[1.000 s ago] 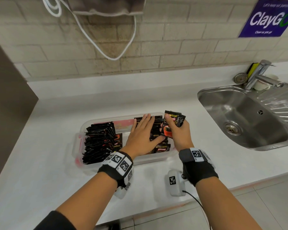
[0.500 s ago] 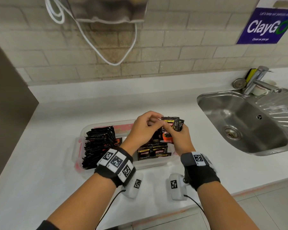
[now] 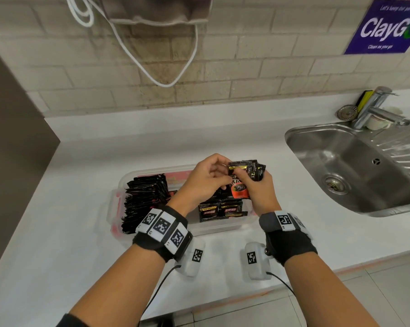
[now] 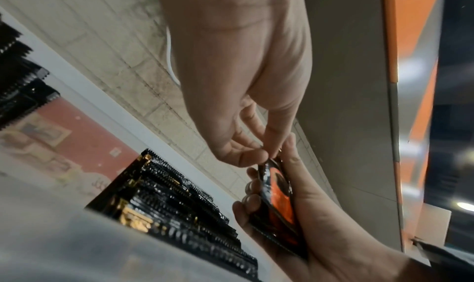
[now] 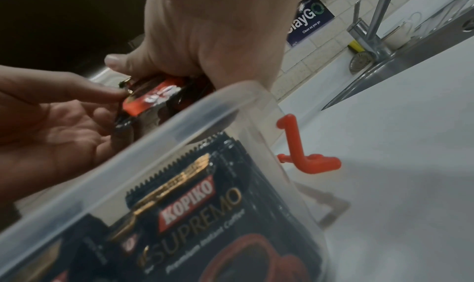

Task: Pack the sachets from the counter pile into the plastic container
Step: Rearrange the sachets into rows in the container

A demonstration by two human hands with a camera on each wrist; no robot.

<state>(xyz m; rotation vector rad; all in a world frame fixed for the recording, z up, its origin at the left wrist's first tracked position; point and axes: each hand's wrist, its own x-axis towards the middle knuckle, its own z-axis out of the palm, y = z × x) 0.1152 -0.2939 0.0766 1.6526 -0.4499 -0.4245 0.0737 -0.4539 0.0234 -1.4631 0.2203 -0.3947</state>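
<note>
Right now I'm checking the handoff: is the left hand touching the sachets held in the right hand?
Touching. The left wrist view shows the left hand pinching the top edge of the sachets that the right hand grips.

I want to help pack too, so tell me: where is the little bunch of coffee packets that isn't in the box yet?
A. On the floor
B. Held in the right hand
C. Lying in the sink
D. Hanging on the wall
B: the right hand grips the bunch of sachets above the plastic container, while the left hand pinches the front one.
</note>
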